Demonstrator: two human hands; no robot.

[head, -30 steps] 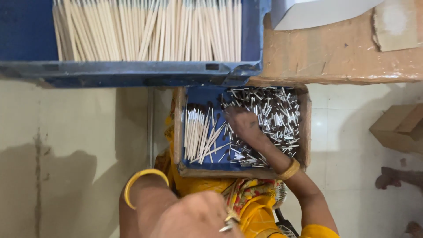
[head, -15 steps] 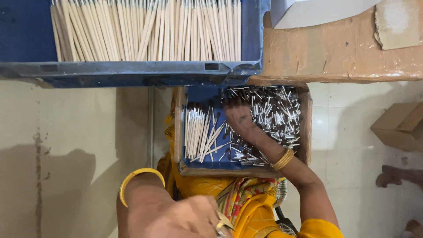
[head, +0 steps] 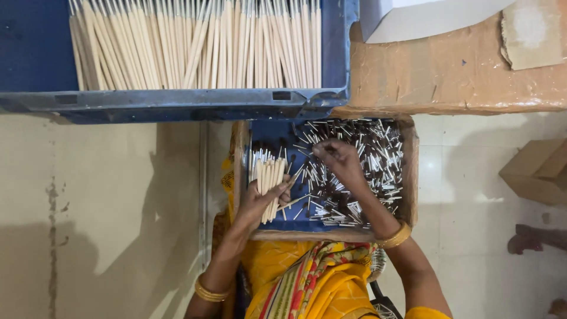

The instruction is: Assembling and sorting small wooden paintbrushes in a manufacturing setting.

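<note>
The left hand [head: 258, 204] is closed around a bundle of pale sticks [head: 267, 177] at the left side of the cardboard box [head: 410, 177] on the person's lap. The right hand [head: 339, 159] hovers mid-box, fingers pinched together over the loose heap of small silver-and-dark pieces [head: 366, 171]; whether it has one is unclear. Better to keep the bundle's ends level and pick one piece at a time. Beyond the box sits a blue tray [head: 177, 105] of long sticks.

Two hands [head: 260, 204], two trays [head: 177, 103], three cardboard boxes [head: 449, 71], countless sticks [head: 201, 44]
</note>
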